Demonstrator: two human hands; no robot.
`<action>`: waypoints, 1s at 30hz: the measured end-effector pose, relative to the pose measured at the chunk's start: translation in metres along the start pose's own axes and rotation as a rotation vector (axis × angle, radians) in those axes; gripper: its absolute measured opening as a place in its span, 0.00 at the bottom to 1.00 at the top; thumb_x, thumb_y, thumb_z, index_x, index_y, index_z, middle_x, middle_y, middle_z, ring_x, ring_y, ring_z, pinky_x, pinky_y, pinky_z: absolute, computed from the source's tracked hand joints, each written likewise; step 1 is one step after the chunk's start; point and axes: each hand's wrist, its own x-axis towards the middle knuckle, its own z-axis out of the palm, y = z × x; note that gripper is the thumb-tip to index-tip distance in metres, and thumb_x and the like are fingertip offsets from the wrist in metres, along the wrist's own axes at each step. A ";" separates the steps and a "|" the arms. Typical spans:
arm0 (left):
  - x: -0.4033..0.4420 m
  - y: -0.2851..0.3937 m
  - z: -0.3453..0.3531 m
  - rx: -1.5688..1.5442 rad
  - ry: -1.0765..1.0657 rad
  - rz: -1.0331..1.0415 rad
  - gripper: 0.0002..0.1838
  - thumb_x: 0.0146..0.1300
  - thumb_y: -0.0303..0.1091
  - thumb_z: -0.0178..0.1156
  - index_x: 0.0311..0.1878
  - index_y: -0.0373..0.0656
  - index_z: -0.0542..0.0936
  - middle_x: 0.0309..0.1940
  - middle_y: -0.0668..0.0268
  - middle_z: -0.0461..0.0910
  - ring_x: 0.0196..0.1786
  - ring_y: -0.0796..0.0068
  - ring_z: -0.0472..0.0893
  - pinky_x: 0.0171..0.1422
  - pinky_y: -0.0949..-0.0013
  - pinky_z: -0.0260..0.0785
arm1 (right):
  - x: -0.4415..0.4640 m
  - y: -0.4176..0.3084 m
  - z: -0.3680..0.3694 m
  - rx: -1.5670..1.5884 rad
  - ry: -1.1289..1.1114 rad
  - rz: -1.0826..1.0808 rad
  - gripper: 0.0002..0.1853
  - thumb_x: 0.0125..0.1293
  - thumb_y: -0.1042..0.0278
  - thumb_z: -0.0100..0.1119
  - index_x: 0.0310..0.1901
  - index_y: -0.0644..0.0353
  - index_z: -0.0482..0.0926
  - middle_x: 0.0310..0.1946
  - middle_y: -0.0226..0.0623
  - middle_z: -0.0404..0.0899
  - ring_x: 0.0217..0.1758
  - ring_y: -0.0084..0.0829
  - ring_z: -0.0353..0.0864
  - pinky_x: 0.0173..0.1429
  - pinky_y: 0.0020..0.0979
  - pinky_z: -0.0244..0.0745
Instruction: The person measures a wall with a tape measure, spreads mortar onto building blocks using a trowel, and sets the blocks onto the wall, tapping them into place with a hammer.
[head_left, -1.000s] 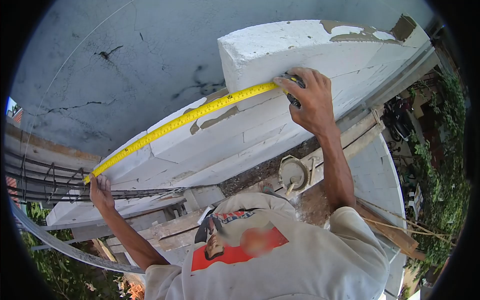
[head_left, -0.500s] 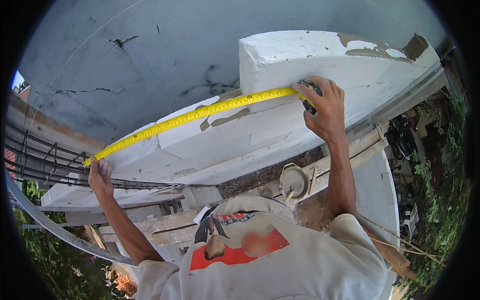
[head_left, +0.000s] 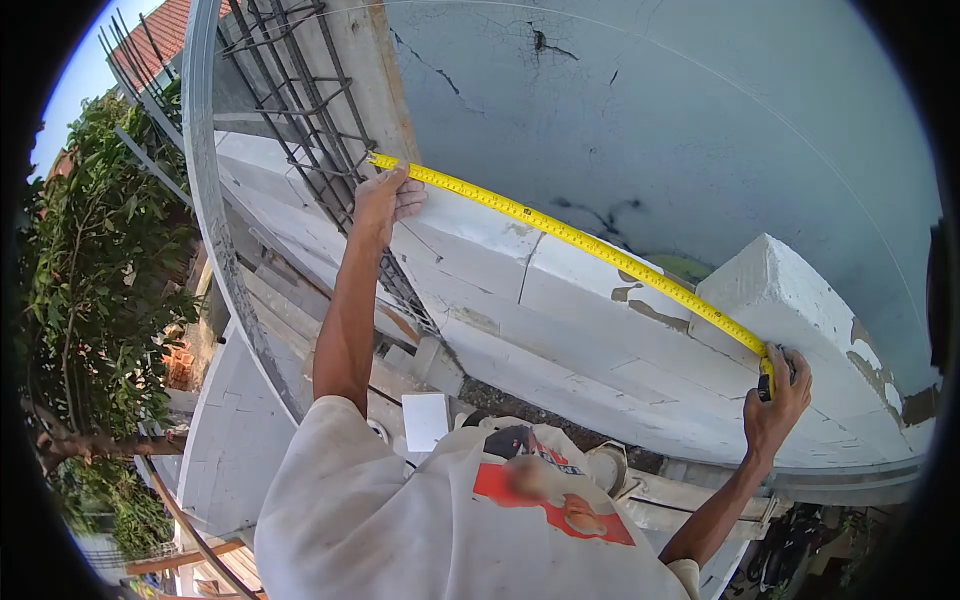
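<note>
A yellow tape measure [head_left: 560, 230] is stretched along the top of a white block wall [head_left: 600, 350]. My left hand [head_left: 384, 200] pinches its free end beside the steel rebar cage [head_left: 310, 110]. At the other end, my right hand [head_left: 780, 395] is wrapped round the black and yellow tape case, just below the raised white block [head_left: 775, 290]. The blade runs past the block's lower front edge. Patches of grey mortar [head_left: 650, 312] show on the wall's upper course.
Behind the wall stands a cracked grey wall [head_left: 650, 110]. A curved metal bar [head_left: 215, 230] crosses the left side. Below are a bucket [head_left: 607, 468], planks [head_left: 690, 500] and a white block piece [head_left: 426, 422]. Leafy branches [head_left: 90, 280] show at far left.
The view has swung toward the left end of the wall, so the rebar and both hands appear farther right. Both hands keep hold of the stretched tape.
</note>
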 end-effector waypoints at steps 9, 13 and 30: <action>0.018 -0.004 0.010 -0.047 -0.055 -0.007 0.18 0.79 0.47 0.64 0.55 0.40 0.82 0.38 0.63 0.86 0.40 0.71 0.90 0.43 0.69 0.85 | -0.001 0.007 0.002 0.044 -0.002 0.013 0.40 0.43 0.87 0.62 0.64 0.51 0.85 0.64 0.44 0.76 0.73 0.49 0.73 0.76 0.51 0.64; 0.015 -0.002 0.015 -0.043 -0.038 0.011 0.17 0.78 0.47 0.64 0.54 0.41 0.81 0.39 0.64 0.86 0.40 0.71 0.90 0.44 0.69 0.84 | 0.006 0.004 0.004 -0.002 0.013 -0.018 0.40 0.43 0.87 0.63 0.64 0.50 0.85 0.63 0.43 0.77 0.71 0.49 0.74 0.74 0.50 0.65; 0.020 -0.010 0.015 -0.067 -0.090 0.023 0.22 0.73 0.51 0.71 0.55 0.42 0.82 0.37 0.70 0.85 0.38 0.77 0.86 0.47 0.70 0.81 | -0.001 0.020 -0.006 0.002 -0.017 0.065 0.40 0.42 0.84 0.70 0.63 0.46 0.86 0.63 0.39 0.78 0.72 0.45 0.74 0.76 0.46 0.65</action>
